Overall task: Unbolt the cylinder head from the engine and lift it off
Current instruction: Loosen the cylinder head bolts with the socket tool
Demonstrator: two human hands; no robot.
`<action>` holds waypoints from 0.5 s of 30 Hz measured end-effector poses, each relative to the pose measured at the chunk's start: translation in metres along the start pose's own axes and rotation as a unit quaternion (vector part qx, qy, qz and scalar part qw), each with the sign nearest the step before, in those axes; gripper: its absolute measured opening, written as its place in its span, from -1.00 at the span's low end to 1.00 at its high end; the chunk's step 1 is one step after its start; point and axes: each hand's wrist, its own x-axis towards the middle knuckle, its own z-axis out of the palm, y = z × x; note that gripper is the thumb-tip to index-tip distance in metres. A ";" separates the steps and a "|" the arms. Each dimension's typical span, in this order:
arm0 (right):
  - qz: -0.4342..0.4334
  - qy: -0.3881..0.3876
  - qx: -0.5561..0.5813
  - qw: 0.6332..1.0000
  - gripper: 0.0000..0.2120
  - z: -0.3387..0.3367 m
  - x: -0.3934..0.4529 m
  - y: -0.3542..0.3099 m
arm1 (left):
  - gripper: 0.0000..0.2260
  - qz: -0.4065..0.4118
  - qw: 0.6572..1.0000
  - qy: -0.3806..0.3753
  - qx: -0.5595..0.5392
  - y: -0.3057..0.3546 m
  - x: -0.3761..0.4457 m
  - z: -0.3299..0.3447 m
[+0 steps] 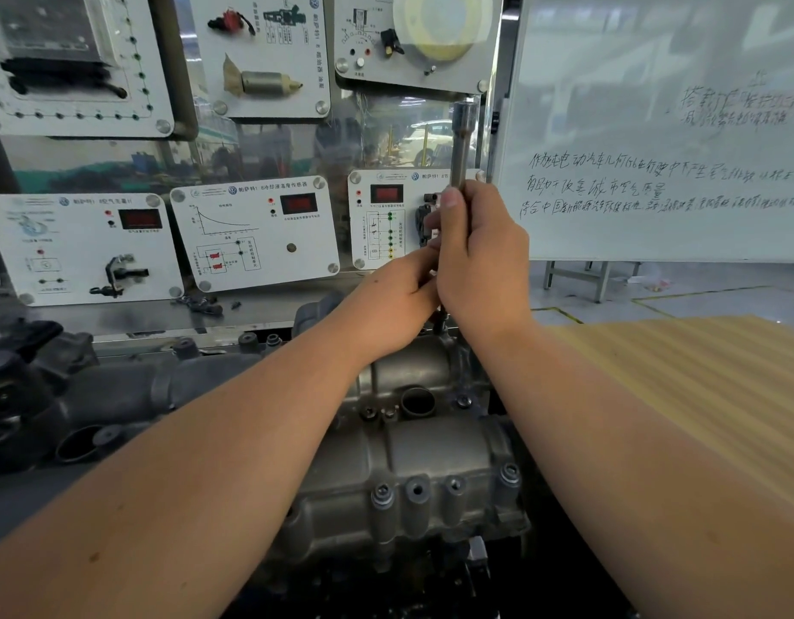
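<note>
My right hand (475,252) and left hand (399,297) both grip the long steel socket extension (460,140), upright over a far bolt. The grey cast-aluminium cylinder head (413,475) sits unlifted, its near bolts (383,491) still in.

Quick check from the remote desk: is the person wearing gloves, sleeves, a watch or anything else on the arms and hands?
Nothing shows. The left hand and right hand are bare, with no gloves, rings or watch in view. Both forearms are bare to the bottom edge of the frame, no sleeve visible. The right thumbnail is short and unpainted.

Sensor display panels (252,234) ahead; handwritten whiteboard (663,127) right; grey floor (698,292), yellow line (560,312).
</note>
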 end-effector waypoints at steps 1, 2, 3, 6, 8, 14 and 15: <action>0.003 0.000 -0.001 1.000 -0.75 0.000 0.000 0.000 | -0.81 0.002 1.000 -0.002 -0.002 0.001 -0.001 0.000; 0.006 0.001 0.000 1.000 -0.74 0.000 0.000 0.000 | -0.79 0.002 1.000 -0.004 -0.004 0.001 -0.002 0.000; 0.010 0.001 0.006 1.000 -0.74 0.000 0.000 0.000 | -0.77 0.002 1.000 -0.005 -0.003 0.002 -0.002 0.000; 0.018 -0.002 0.025 1.000 -0.77 -0.001 0.000 0.001 | -0.78 0.001 1.000 -0.003 0.001 0.002 -0.001 0.000; 0.012 -0.007 0.019 1.000 -0.83 -0.001 0.000 0.002 | -0.81 0.004 1.000 0.000 0.005 0.000 0.000 0.000; 0.020 -0.006 -0.002 1.000 -0.80 0.001 0.001 0.001 | -0.85 -0.006 1.000 -0.009 0.010 -0.001 0.000 0.001; 0.021 -0.004 0.000 1.000 -0.79 0.001 0.001 0.001 | -0.85 -0.004 1.000 -0.010 0.012 -0.001 0.000 0.001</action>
